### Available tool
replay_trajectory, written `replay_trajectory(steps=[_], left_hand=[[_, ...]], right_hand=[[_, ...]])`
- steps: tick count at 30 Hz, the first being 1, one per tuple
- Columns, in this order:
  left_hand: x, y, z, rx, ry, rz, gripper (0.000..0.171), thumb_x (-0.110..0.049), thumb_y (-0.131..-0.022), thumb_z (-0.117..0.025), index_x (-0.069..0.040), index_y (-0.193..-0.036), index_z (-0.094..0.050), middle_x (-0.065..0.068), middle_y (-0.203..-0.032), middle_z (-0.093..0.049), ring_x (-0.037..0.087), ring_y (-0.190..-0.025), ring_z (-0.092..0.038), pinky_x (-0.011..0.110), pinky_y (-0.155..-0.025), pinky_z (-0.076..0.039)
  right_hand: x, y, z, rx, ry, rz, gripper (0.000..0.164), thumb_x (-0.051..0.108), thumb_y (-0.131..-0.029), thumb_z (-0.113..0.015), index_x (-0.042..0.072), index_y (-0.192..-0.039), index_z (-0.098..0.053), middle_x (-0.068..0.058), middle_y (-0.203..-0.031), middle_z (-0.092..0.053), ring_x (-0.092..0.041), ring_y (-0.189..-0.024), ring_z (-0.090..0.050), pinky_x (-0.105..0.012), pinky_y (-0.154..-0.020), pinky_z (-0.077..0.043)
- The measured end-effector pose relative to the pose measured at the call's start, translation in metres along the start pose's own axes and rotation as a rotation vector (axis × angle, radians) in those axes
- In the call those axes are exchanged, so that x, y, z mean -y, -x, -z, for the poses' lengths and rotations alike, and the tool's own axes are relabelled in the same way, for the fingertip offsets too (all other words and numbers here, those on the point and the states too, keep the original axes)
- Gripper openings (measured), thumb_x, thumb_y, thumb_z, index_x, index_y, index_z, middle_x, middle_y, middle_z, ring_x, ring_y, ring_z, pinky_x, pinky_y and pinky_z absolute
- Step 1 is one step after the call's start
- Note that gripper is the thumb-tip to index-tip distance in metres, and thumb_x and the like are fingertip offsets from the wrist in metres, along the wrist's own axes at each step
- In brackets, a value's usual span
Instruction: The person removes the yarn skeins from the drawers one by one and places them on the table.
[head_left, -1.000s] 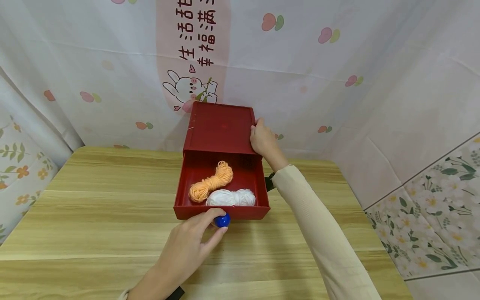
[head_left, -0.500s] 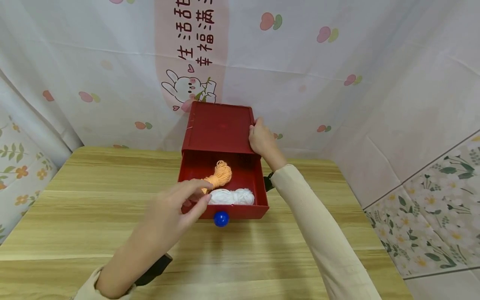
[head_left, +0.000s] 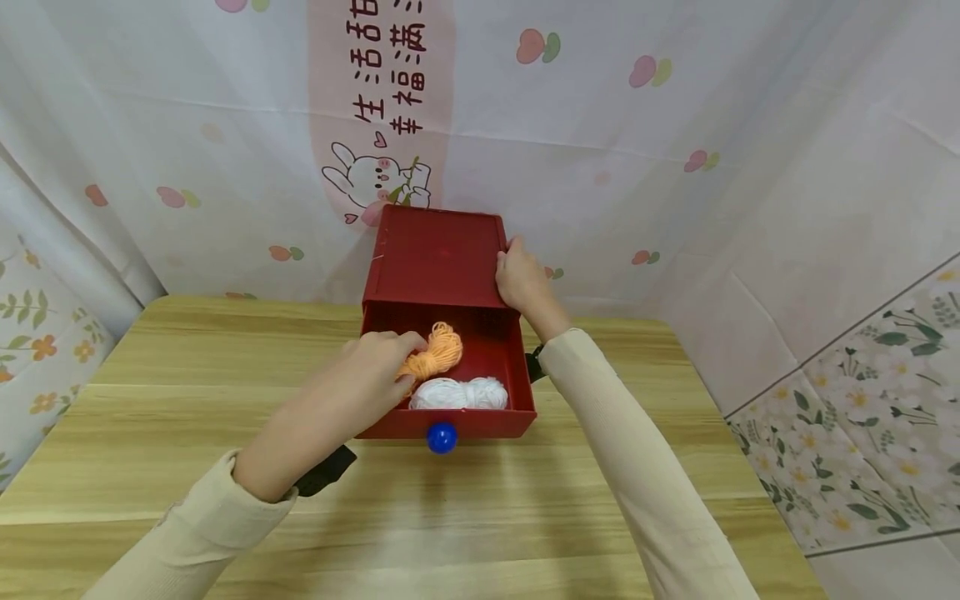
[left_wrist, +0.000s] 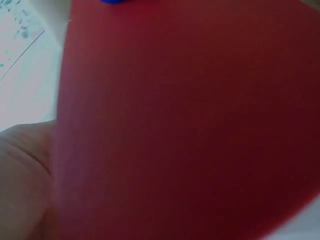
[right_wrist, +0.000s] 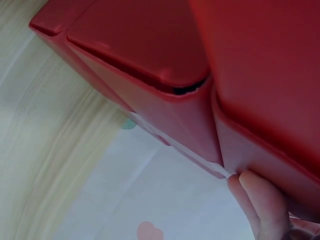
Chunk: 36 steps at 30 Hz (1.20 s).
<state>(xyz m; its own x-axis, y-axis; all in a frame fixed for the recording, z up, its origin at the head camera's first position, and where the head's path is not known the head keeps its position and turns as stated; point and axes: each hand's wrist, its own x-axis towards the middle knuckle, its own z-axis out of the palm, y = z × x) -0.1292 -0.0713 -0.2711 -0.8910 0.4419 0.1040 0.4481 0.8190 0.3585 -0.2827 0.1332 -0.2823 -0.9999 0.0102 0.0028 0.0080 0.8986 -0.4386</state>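
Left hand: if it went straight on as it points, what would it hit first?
Most likely the orange yarn; the left hand looks right at it, though contact and depth are unclear.

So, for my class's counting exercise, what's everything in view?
Box: one, red, on the table
Drawer: one, red, jutting from box
Knob: one, blue, drawer front
Orange yarn: one, orange, in drawer
White yarn: one, white, in drawer
Table: one, wood-coloured, under box
Cloth: count unclear, white, printed, around table
Sleeves: two, cream, foreground
Wrist cameras: two, black, near sleeves
Left hand: one, bare, at orange yarn
Right hand: one, bare, holding box's side
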Motion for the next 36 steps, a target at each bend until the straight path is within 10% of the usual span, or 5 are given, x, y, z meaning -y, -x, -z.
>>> replay_trajectory(steps=[6, 18, 36], left_hand=[[0.003, -0.01, -0.008, 0.045, -0.083, -0.039, 0.028, -0.008, -0.081, -0.07, -0.001, -0.105, -0.059, 0.002, -0.065, -0.051, 0.016, -0.058, -0.049, 0.024, -0.05, -0.038], [0.006, -0.019, -0.015, 0.099, -0.079, -0.017, 0.035, -0.013, -0.081, -0.072, 0.0, -0.108, -0.055, 0.008, -0.072, -0.056, 0.016, -0.056, -0.052, 0.022, -0.048, -0.044], [0.009, -0.003, 0.006, -0.039, 0.064, 0.021, 0.031, -0.014, -0.085, -0.065, -0.006, -0.113, -0.055, 0.001, -0.064, -0.049, 0.015, -0.055, -0.042, 0.024, -0.049, -0.034]], right_hand=[[0.0, 0.001, -0.001, -0.007, 0.001, 0.003, 0.039, 0.027, -0.103, -0.024, 0.003, -0.133, -0.03, -0.022, -0.112, -0.058, -0.033, -0.093, -0.06, -0.044, -0.083, -0.045], [0.0, 0.003, 0.0, -0.019, -0.006, 0.014, 0.038, 0.026, -0.103, -0.025, 0.002, -0.132, -0.03, -0.022, -0.109, -0.058, -0.034, -0.09, -0.059, -0.043, -0.082, -0.045], [0.0, 0.003, 0.0, -0.024, -0.019, 0.017, 0.039, 0.027, -0.103, -0.025, 0.002, -0.133, -0.03, -0.022, -0.109, -0.058, -0.034, -0.091, -0.059, -0.044, -0.082, -0.045]])
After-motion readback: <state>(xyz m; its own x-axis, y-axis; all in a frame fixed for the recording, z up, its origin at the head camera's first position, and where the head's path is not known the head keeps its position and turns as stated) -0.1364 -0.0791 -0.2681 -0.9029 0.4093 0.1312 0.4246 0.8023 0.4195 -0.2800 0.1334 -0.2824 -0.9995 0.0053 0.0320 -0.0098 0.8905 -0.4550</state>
